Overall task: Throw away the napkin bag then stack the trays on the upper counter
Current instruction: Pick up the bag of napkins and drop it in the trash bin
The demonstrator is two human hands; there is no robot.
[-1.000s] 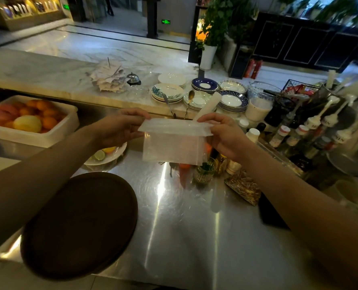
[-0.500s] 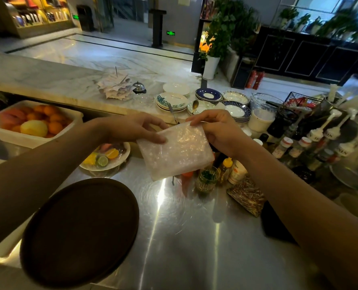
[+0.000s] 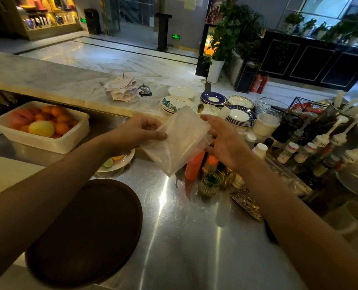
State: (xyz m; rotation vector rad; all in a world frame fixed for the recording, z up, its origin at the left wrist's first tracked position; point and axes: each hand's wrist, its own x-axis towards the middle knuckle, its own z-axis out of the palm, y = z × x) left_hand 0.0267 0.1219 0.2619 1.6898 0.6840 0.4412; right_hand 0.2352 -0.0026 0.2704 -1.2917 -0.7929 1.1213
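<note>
A clear, empty plastic napkin bag (image 3: 179, 141) hangs in the air above the steel counter, tilted with one corner pointing down. My left hand (image 3: 138, 130) pinches its left edge between thumb and fingers. My right hand (image 3: 222, 141) touches the bag's right edge with fingers spread and its palm behind the plastic. A round dark brown tray (image 3: 86, 231) lies flat on the steel counter (image 3: 184, 237) at the lower left, partly under my left forearm. The marble upper counter (image 3: 48, 80) runs across the back.
A white tub of fruit (image 3: 42, 126) and a plate of citrus slices (image 3: 115, 162) sit at left. Stacked plates (image 3: 213, 101), a receipt spike (image 3: 121, 88) and a bell rest on the marble. Syrup bottles (image 3: 320, 143), jars, an orange bottle (image 3: 194, 162) and a small glass (image 3: 210, 183) crowd the right.
The bag has been turned from level to tilted, with a corner now pointing down. My right hand has loosened from a pinch to spread fingers against the bag's right edge.
</note>
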